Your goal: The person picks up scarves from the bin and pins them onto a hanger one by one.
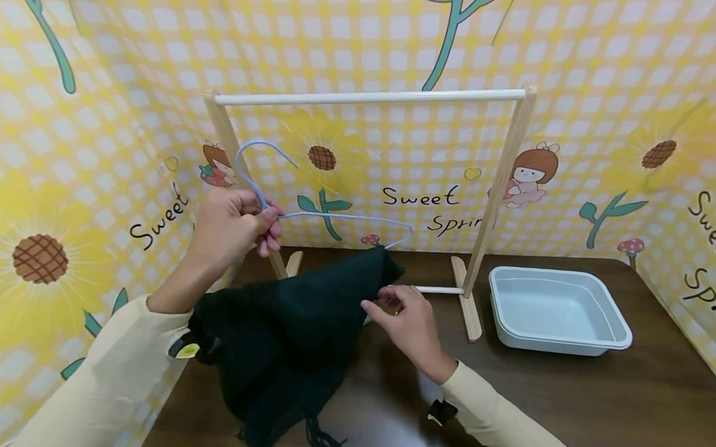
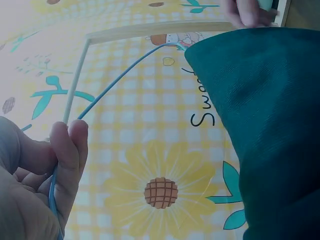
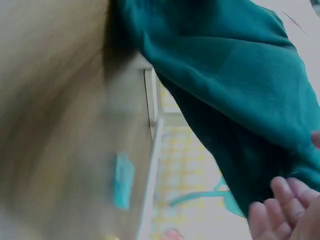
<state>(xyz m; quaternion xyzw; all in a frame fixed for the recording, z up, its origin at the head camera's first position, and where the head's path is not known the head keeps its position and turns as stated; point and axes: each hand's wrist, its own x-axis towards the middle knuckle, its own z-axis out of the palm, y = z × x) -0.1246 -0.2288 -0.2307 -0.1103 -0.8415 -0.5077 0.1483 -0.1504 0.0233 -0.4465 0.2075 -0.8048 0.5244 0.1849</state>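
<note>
We saw the left hand [image 1: 234,224] gripping the pale blue hanger [image 1: 310,209] at its neck, above the table's [image 1: 577,400] back-left part. The dark green scarf [image 1: 279,344] draped from it. The right hand [image 1: 411,327], fingers relaxed, touched the scarf's edge. The grey tub [image 1: 599,337] near the right edge held nothing.

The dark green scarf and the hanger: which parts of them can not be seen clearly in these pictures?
- Hanger: in the head view, the scarf covers its lower bar.
- Scarf fringe: cut off by the bottom edge of the head view.
- Right hand: the right wrist view is blurred and shows only fingertips, so its grip is unclear.
- Left hand: hides the hanger's neck.
</note>
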